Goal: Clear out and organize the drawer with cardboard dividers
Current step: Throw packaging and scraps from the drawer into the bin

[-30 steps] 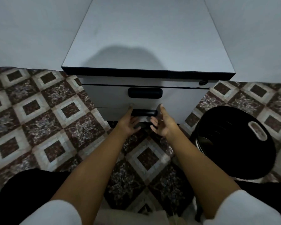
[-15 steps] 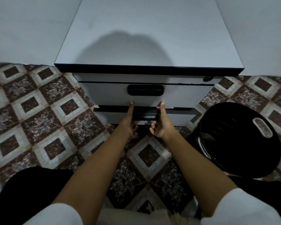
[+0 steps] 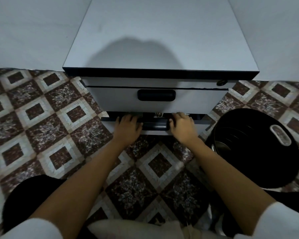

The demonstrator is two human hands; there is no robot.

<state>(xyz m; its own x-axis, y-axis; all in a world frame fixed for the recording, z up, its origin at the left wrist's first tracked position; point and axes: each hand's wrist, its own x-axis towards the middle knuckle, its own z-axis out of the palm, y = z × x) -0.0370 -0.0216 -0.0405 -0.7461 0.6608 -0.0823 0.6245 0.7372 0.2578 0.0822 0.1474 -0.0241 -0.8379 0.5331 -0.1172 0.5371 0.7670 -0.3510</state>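
at the foot of the grey cabinet (image 3: 155, 40): bottom drawer (image 3: 154, 132), barely ajar, contents hidden. left hand (image 3: 128, 129) and right hand (image 3: 182, 127) flank its handle (image 3: 154, 126), fingers (image 3: 127, 117) hooked over the front's top edge. risk: an uneven pull could jam it; a slide-back would nip fingers.
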